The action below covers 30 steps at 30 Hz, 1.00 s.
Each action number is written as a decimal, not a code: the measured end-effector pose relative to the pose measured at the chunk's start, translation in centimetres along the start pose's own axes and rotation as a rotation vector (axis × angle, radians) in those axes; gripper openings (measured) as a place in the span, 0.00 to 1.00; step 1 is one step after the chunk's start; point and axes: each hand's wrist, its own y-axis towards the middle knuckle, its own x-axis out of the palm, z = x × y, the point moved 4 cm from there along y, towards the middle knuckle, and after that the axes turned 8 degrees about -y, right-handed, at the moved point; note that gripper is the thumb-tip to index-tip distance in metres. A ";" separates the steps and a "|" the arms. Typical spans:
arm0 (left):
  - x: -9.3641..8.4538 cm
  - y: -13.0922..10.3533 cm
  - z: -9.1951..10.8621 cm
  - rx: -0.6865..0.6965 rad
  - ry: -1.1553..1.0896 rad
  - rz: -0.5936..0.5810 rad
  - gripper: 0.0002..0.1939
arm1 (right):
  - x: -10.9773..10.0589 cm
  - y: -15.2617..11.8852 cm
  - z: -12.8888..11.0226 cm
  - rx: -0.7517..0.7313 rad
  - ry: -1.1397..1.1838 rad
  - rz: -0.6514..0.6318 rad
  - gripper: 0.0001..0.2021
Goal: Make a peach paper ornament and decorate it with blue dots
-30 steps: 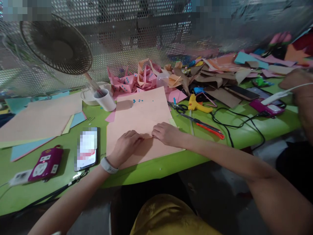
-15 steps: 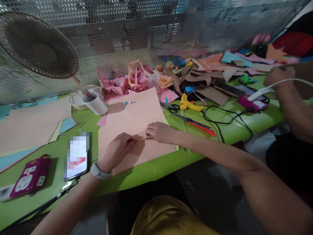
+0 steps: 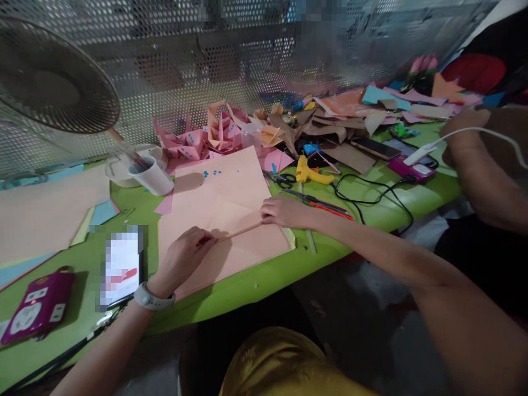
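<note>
Between my hands a narrow peach paper strip (image 3: 240, 230) is stretched out; whether it is rolled or folded I cannot tell. My left hand (image 3: 187, 254), with a pale watch band at the wrist, pinches its left end. The fingers of my right hand (image 3: 282, 212) are closed on the other end. Both hands are just over or on a stack of large peach paper sheets (image 3: 220, 201). Small blue dots (image 3: 212, 173) lie on the upper part of the top sheet.
Right of the sheets lie black scissors (image 3: 284, 179), a yellow glue gun (image 3: 313, 173) and an orange-handled cutter (image 3: 330, 209). A white cup (image 3: 152, 177), a phone (image 3: 121, 267) and a purple power outlet (image 3: 41, 305) are leftward. Another person's hand (image 3: 466, 129) is at right.
My hands have moved apart, the right hand rightward and slightly up, so a longer length of the paper strip shows between them. The whole view has shifted slightly.
</note>
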 end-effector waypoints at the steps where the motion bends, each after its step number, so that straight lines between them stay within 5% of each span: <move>1: -0.2 -0.1 0.0 -0.015 -0.006 -0.001 0.14 | -0.1 0.0 0.1 0.012 0.006 -0.005 0.09; 22: -2.8 -2.7 -2.1 -0.109 0.023 0.000 0.15 | -0.4 -0.8 0.7 0.060 0.052 -0.030 0.07; 30: -3.0 -2.3 -1.5 -0.091 0.035 -0.030 0.14 | -1.0 0.9 -3.3 -0.023 -0.034 0.023 0.12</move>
